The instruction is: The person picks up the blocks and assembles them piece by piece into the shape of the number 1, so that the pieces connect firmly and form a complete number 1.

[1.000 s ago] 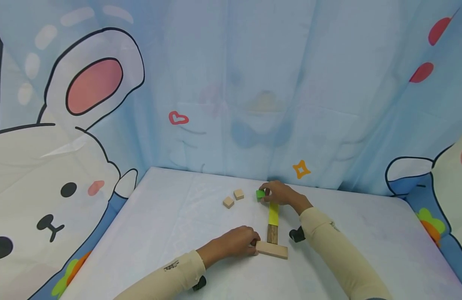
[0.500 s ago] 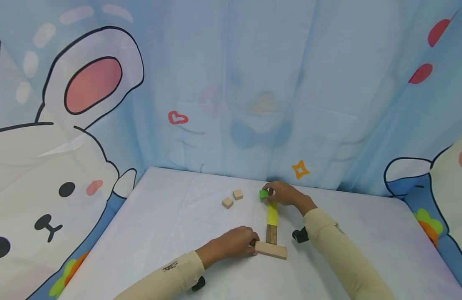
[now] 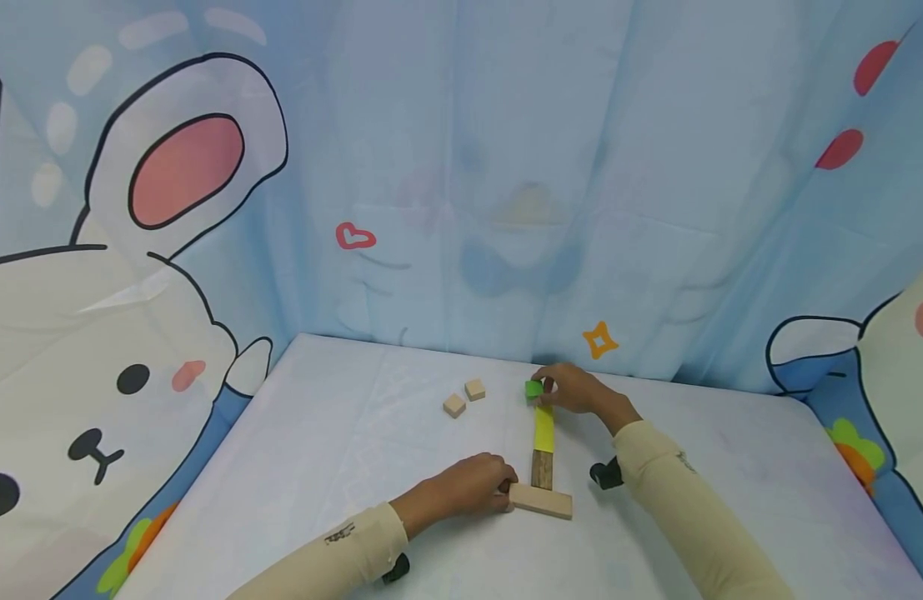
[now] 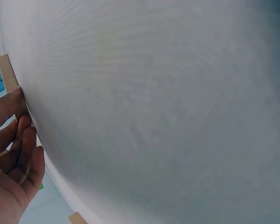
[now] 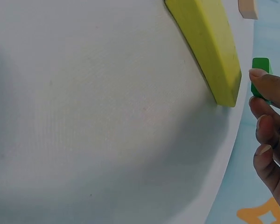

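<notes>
In the head view my left hand (image 3: pixel 472 485) pinches the left end of a plain wooden block (image 3: pixel 544 502) lying crosswise on the table. A dark-brown wooden block (image 3: pixel 542 469) extends from behind it, followed in line by a longer yellow block (image 3: pixel 544 432). My right hand (image 3: pixel 577 390) holds a small green block (image 3: pixel 534 389) between thumb and fingers, by the yellow block's far end. The right wrist view shows the green block (image 5: pixel 261 65) apart from the end of the yellow block (image 5: pixel 210 51). In the left wrist view, fingers (image 4: pixel 30 154) partly hide the plain block (image 4: pixel 8 74).
Two small plain wooden cubes, a nearer one (image 3: pixel 454 406) and a farther one (image 3: pixel 474 389), lie left of the row. The white-covered table (image 3: pixel 341 433) ends at a printed blue curtain (image 3: pixel 446 275) behind. Black wrist cameras hang under both sleeves.
My right hand has shifted slightly to the right with the green block, bringing it over the line of the yellow block. The left hand stays on the plain block.
</notes>
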A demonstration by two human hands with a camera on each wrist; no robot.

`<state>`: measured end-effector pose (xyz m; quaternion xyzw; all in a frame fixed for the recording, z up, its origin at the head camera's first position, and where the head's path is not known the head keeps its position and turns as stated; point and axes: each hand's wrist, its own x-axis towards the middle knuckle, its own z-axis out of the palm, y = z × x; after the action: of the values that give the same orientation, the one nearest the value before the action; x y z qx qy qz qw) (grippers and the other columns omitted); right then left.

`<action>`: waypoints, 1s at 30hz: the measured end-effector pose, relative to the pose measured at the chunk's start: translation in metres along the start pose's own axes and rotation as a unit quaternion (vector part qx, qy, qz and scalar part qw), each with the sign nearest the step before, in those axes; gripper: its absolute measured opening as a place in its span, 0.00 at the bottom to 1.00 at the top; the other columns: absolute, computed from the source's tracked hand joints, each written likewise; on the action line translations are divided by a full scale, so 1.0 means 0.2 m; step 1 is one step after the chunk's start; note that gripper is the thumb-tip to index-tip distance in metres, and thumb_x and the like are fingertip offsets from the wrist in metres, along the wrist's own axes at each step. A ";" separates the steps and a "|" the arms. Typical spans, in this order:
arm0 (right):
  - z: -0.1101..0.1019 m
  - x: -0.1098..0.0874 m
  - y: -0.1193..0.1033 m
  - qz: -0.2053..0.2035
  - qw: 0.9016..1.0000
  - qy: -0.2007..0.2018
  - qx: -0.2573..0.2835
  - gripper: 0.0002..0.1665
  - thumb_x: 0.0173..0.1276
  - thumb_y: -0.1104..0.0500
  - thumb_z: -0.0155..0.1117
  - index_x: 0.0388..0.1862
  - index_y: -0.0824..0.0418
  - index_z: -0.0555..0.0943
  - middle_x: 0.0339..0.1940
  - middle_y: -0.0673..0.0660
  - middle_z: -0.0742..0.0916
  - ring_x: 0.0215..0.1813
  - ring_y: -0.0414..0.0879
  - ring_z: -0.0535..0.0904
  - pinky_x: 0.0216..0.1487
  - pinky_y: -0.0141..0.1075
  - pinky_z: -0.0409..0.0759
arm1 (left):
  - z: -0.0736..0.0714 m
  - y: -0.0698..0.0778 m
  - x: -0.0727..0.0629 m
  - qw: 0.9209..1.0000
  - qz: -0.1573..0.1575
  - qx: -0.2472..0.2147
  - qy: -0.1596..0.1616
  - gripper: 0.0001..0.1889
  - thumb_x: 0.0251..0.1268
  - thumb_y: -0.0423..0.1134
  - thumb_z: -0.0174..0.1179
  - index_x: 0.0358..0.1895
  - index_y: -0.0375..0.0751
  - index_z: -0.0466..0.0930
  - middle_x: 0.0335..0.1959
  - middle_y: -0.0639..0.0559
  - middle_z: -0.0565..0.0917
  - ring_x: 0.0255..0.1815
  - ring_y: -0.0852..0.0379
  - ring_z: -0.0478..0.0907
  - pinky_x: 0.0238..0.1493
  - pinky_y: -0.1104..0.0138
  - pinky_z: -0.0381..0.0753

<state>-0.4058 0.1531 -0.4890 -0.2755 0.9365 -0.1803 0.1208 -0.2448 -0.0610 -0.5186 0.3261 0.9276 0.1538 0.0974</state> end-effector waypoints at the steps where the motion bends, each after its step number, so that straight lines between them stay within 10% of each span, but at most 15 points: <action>1: 0.00 0.00 0.00 -0.002 1.000 0.000 -0.002 0.25 0.67 0.56 0.71 0.60 0.64 0.81 0.42 0.57 0.86 0.43 0.49 0.78 0.48 0.45 0.80 | 0.00 0.00 0.00 1.000 0.000 0.001 0.000 0.15 0.64 0.42 0.70 0.52 0.44 0.86 0.34 0.61 0.82 0.31 0.72 0.69 0.36 0.79 0.73; 30: -0.04 -0.08 0.12 0.004 1.000 0.006 -0.002 0.26 0.67 0.57 0.70 0.62 0.64 0.79 0.41 0.57 0.85 0.39 0.46 0.78 0.42 0.42 0.79 | -0.01 0.02 -0.02 1.000 0.012 0.013 0.011 0.16 0.63 0.43 0.70 0.52 0.42 0.86 0.36 0.59 0.84 0.32 0.72 0.70 0.37 0.79 0.74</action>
<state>-0.4059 0.1832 -0.4892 -0.2705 0.9388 -0.1795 0.1151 -0.2399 -0.0616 -0.5142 0.3366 0.9267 0.1462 0.0815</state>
